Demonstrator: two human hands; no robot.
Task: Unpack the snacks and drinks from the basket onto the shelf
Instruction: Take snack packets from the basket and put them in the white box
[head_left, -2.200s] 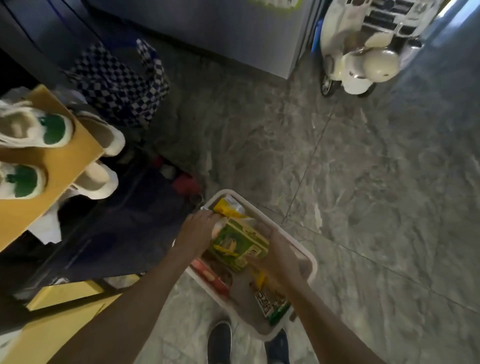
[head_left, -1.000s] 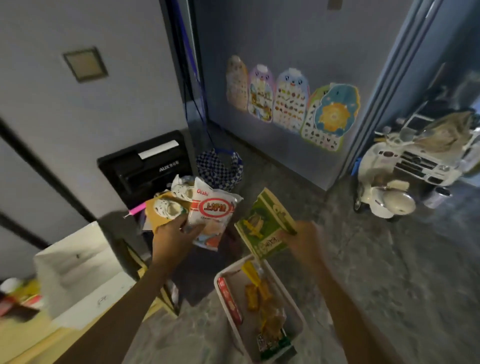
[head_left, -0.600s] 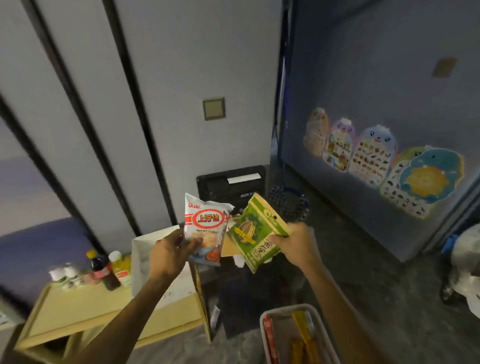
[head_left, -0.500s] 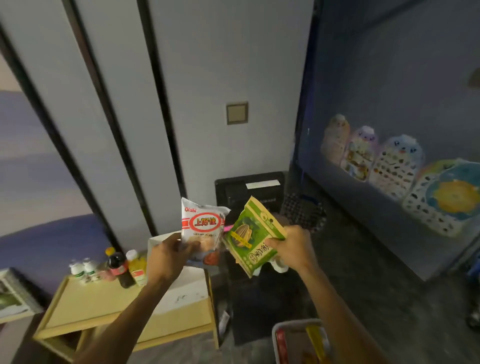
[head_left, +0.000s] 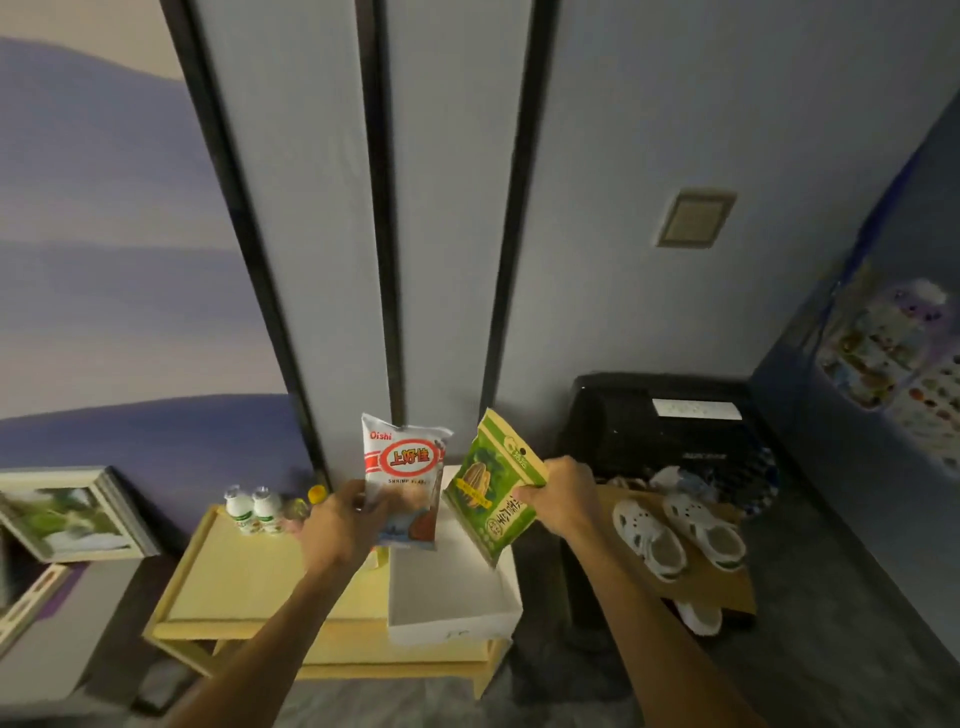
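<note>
Head view: the left grip is closed on the lower left edge of the white bag, which stands upright above it. The right grip is closed on the right edge of the green bag, which tilts so that its lower corner points down, to the left of that grip. Both bags are in the air, a narrow gap between them.

The shelf lies below both grips, and its bare yellow top spreads out below and to the left of the left grip. A white box sits on it under the gap between the grips. Small bottles stand beyond the left grip and to its left, at the back edge. The basket is out of sight, so what remains in it cannot be told.

The step in hand looks like setting both bags down. It would go best by lowering the left grip first onto the bare top, short of the bottles so none is knocked. The right grip has to travel left, past the box, to reach the same surface. The bags are probably light and puffy, so each should be laid flat and released only once it rests.
</note>
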